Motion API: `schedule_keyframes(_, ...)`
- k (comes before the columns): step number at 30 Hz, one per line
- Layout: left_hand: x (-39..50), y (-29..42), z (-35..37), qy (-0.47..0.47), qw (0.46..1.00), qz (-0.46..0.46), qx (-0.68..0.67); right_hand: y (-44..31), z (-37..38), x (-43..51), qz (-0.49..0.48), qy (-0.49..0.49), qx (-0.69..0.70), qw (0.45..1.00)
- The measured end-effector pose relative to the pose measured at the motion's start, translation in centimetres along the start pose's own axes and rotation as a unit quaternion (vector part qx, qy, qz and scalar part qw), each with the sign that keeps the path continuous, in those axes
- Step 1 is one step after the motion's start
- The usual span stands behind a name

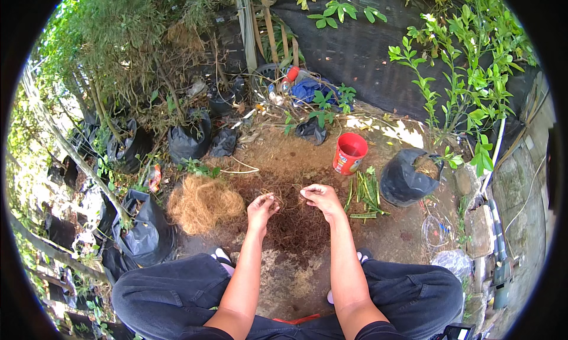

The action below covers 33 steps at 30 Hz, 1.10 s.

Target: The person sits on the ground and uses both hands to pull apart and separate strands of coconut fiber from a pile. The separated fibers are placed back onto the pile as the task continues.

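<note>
My left hand (262, 209) pinches a few thin brown fibres above the left side of a dark pile of fibrous soil (295, 229). Across from it, my right hand (320, 199) holds a small brown clump of fibres between thumb and fingers, over the pile's right side. A heap of tan coconut fibre (205, 203) lies left of my left hand. Cut green leaf pieces (368, 193) lie on the ground right of my right hand, and a red plastic bucket (349, 154) stands just beyond them.
Black plastic grow bags stand at the right (406, 178) and left (144, 233). A coil of thin wire (435, 229) and a clear plastic bag (452, 262) lie at the right. Blue cloth (310, 90) and litter sit by the black sheet fence (355, 51). My knees are on both sides.
</note>
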<state>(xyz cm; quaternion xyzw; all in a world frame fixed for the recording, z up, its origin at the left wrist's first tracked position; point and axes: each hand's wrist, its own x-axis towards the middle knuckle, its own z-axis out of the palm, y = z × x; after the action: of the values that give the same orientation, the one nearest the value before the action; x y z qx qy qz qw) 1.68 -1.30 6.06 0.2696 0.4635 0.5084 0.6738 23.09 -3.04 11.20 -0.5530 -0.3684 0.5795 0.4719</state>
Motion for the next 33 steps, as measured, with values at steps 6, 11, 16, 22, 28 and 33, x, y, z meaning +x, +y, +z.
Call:
schedule_keyframes(6, -0.3, 0.6, 0.6, -0.034, 0.999, 0.008, -0.002, -1.1, 0.7, -0.1, -0.028, -0.038, -0.029, 0.998)
schedule_keyframes(11, -1.1, 1.3, 1.4, -0.107, 0.994, -0.003, -0.023, -1.3, 2.0, -0.3, -0.021, -0.045, -0.069, 0.996)
schedule_keyframes(16, -1.6, 1.5, 2.2, -0.152, 0.988, -0.025, -0.001, -1.0, 2.8, -0.5, 0.007, -0.037, -0.042, 0.998)
schedule_keyframes(22, -1.6, 1.1, 2.2, -0.145, 0.989, -0.024, 0.036, 0.8, 2.8, 0.7, -0.095, -0.029, -0.159, 0.982)
schedule_keyframes(28, -1.7, 0.8, 2.4, -0.147, 0.987, -0.035, 0.054, 1.5, 3.0, 0.5, -0.141, 0.039, -0.219, 0.965)
schedule_keyframes(33, -1.7, 1.2, 2.1, -0.103, 0.994, -0.019, 0.043, 1.9, 1.3, 0.9, -0.127, 0.045, -0.156, 0.979)
